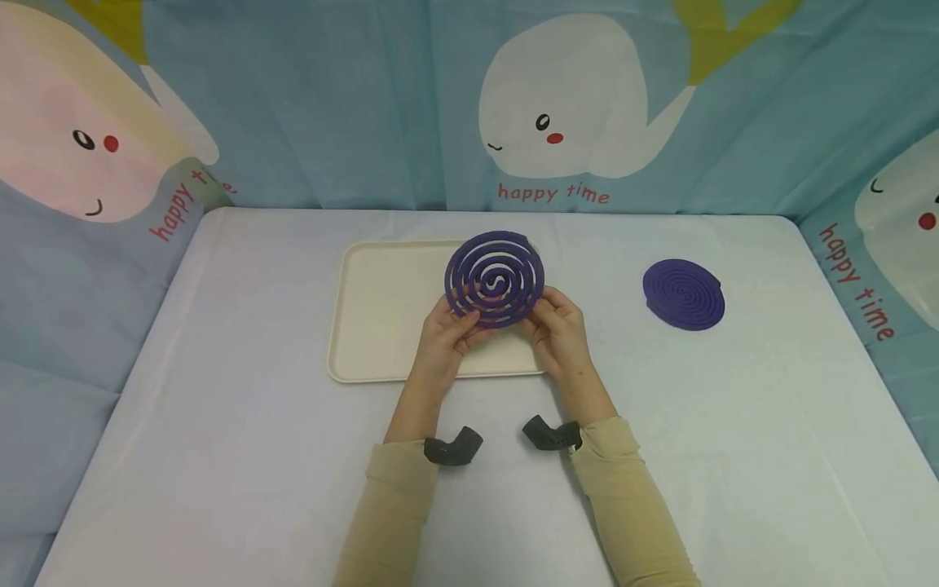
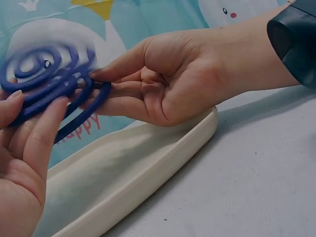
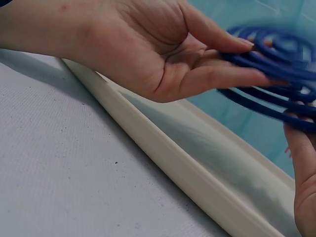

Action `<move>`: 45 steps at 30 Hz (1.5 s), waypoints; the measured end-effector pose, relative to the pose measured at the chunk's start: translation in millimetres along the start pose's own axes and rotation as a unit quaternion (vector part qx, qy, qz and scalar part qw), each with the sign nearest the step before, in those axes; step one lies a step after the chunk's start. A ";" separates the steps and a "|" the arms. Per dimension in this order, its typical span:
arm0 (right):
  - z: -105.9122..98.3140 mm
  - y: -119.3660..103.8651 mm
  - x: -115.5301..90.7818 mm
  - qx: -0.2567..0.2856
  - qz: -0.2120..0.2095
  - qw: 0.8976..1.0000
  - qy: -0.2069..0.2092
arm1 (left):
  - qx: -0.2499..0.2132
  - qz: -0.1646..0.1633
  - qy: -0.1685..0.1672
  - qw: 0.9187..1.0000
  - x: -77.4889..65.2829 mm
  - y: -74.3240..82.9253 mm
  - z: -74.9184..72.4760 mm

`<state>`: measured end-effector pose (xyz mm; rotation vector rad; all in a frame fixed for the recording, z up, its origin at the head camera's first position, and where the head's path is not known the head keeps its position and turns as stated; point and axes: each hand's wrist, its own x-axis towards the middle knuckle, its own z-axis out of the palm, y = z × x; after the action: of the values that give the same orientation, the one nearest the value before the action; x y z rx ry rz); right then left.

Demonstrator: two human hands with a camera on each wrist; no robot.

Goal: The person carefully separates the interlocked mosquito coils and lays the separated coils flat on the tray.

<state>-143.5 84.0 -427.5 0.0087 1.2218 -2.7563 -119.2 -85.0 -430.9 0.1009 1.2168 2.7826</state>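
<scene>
My left hand (image 1: 446, 333) grips the lower left edge of a purple, flat, round spiral coil (image 1: 498, 289), with the thumb laid over its front face and the fingers behind it. My right hand (image 1: 559, 328) pinches the right edge of the same coil between thumb and fingers. The coil is raised clear of the table, tilted so that its face shows to the head camera, above the right part of a cream, shallow, rectangular tray (image 1: 385, 310) with rounded corners. Its turns stand apart with open gaps between them, and an S-shaped gap marks the centre. In both wrist views the turns spread over more than one level; part of the coil is blurred there, and I cannot tell whether it is one piece or two interlocked pieces. A second purple spiral coil (image 1: 684, 295), its turns close together, lies flat on the white cloth-covered table (image 1: 220, 367), to the right of the tray and well apart from it. My arms are in khaki sleeves (image 1: 638, 505), and a black angled device (image 1: 455, 447) is worn at each wrist. Beyond the table hangs a light blue curtain (image 1: 352, 106), printed with whales (image 1: 572, 98) and red "happy time" lettering (image 1: 553, 194).
</scene>
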 end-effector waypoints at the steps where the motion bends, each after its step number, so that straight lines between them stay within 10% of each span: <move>1: 0.2 -0.3 -0.2 -0.002 0.001 1.000 -0.002 | 0.002 0.003 0.003 1.000 0.1 0.2 -0.1; 45: -1.0 0.3 0.7 -0.020 -0.007 1.000 -0.012 | 0.051 0.076 0.123 0.988 3.6 7.4 -9.1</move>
<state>-144.2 84.5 -428.4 -0.0384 1.2756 -2.7352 -124.2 -96.2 -431.5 -0.1520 1.4668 2.9315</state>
